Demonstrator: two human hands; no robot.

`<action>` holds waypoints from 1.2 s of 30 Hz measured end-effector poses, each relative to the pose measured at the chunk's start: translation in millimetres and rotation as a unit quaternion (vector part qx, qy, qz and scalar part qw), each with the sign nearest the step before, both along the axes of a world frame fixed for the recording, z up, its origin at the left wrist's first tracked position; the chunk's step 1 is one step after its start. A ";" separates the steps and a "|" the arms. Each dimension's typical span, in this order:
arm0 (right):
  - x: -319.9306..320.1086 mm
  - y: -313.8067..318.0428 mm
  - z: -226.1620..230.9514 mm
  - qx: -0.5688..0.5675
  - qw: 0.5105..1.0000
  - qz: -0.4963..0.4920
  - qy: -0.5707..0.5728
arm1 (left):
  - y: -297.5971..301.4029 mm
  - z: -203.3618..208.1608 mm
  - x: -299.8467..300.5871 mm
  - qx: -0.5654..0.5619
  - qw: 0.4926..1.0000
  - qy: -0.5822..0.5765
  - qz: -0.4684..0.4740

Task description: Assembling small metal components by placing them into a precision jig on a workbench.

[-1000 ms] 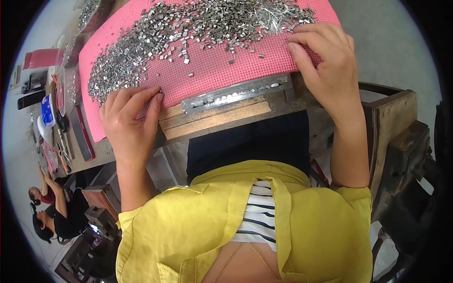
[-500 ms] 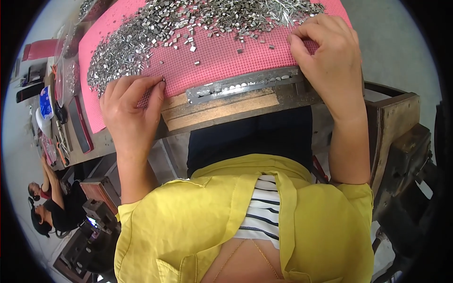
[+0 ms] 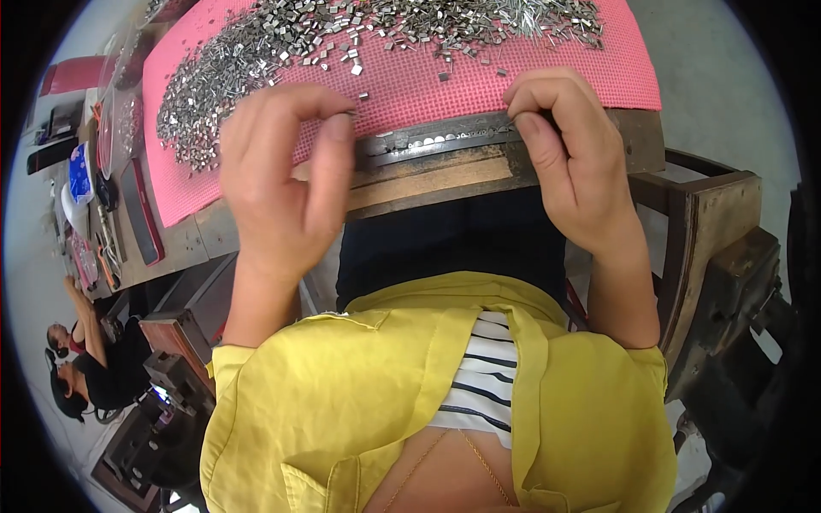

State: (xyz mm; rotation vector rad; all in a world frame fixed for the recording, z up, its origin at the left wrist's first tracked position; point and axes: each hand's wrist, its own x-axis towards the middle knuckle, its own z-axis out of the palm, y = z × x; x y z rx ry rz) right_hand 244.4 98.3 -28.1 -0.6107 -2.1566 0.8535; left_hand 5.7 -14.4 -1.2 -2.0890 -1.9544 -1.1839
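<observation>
My left hand hovers over the left end of a dark metal bar, thumb and forefinger pinched on a small dark metal piece. Along the bar's groove sits a row of small shiny pieces. Near the bar's right end is my right hand, its thumb and forefinger curled close together; whatever they hold is too small to make out. Beyond both hands, a pink textured mat carries a wide heap of small square metal pieces and thin metal pins.
A wooden strip lies along the bench's near edge. To the left are a red-edged dark case, a blue packet and hand tools. Another person works at far left. A wooden stand is at right.
My left hand has moved right and away from me, from the mat's near edge to the bar's left end. My right hand has come down and left from the pins to the bar's right end.
</observation>
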 end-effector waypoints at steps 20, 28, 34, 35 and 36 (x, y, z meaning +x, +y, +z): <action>2.5 0.5 -6.1 0.047 0.999 -0.004 -0.011 | 17.6 -10.6 40.0 -0.049 0.995 0.045 -0.071; 0.4 0.3 -8.4 0.143 0.989 -0.010 -0.026 | 21.4 -10.8 44.2 -0.023 0.992 0.106 -0.063; 0.3 -3.0 -10.4 0.170 0.985 -0.022 -0.008 | 21.0 -3.8 45.1 -0.034 0.983 0.165 -0.069; 0.0 -3.2 -11.3 0.170 0.985 -0.026 -0.005 | 20.7 -3.6 44.6 -0.038 0.982 0.173 -0.070; -0.1 -3.4 -12.2 0.170 0.985 -0.030 -0.003 | 20.5 -3.8 44.3 -0.039 0.982 0.173 -0.072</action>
